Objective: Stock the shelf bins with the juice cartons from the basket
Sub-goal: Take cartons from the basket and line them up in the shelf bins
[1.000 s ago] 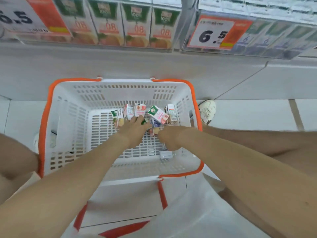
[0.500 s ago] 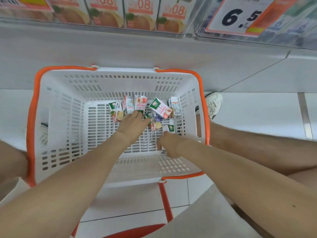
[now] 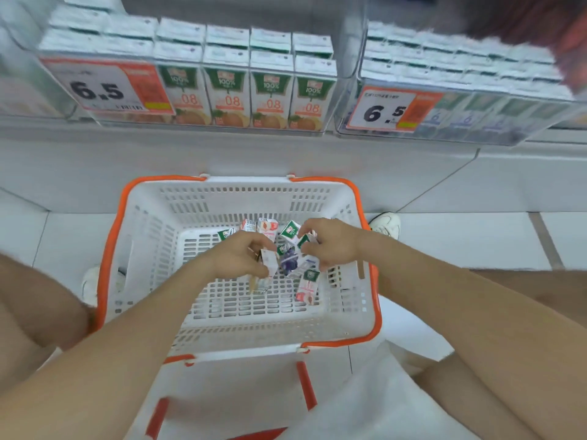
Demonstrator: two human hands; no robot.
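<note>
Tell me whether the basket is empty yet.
The basket is not empty: several juice cartons lie jumbled inside, some gripped by the left hand and right hand.

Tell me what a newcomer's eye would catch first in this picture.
The white basket with its orange rim, on the floor in the middle, draws the eye first. Both hands are inside it: the left hand grips a pale carton and the right hand pinches a green-topped carton. Above, the shelf bin full of orange-juice cartons and the big 6.5 price tag stand out.
</note>
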